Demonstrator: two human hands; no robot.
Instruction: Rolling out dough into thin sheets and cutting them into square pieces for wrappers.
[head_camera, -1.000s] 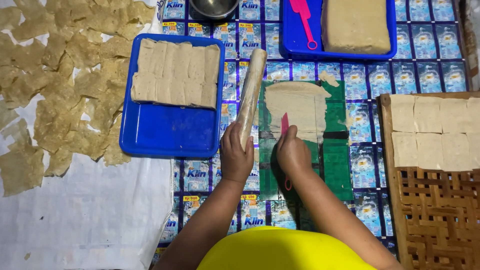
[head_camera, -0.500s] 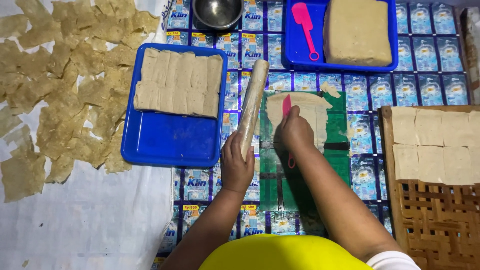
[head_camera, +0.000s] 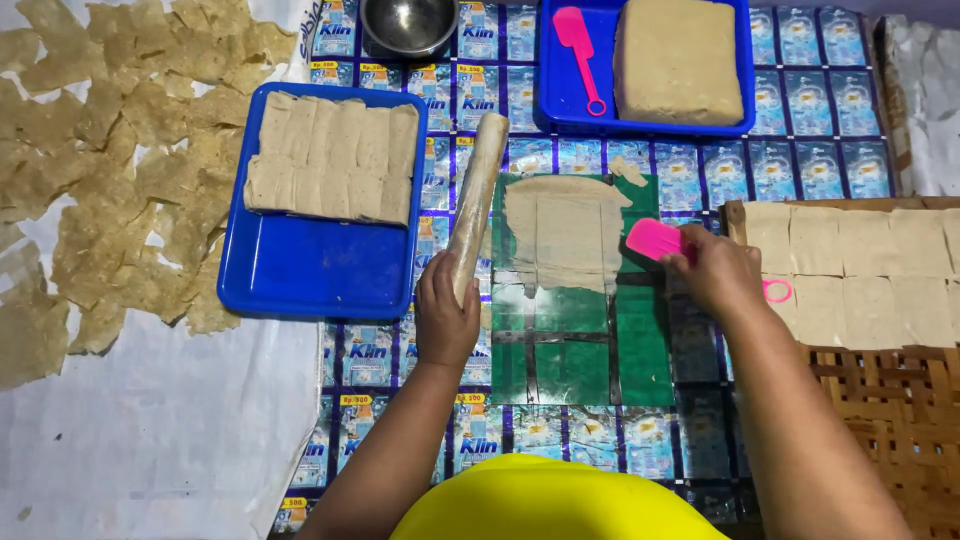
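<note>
My left hand (head_camera: 445, 315) grips the near end of a dough-coated rolling pin (head_camera: 478, 195) that lies along the left edge of a green cutting mat (head_camera: 575, 345). On the mat's far half lies a thin sheet of rolled dough (head_camera: 563, 230), scored into strips. My right hand (head_camera: 718, 268) holds a pink plastic scraper (head_camera: 652, 240) just off the mat's right edge, its blade pointing towards the dough and its ring handle sticking out beside my wrist.
A blue tray (head_camera: 315, 265) to the left holds cut dough squares. Another blue tray (head_camera: 645, 118) at the back holds a dough block (head_camera: 678, 60) and a second pink scraper (head_camera: 580, 40). A metal bowl (head_camera: 408, 22), scattered dried pieces (head_camera: 100, 170) and a woven rack (head_camera: 860, 260) with dough squares surround the mat.
My right hand has swung right with the pink scraper, from over the dough sheet to the mat's right edge. My left hand stays on the rolling pin.
</note>
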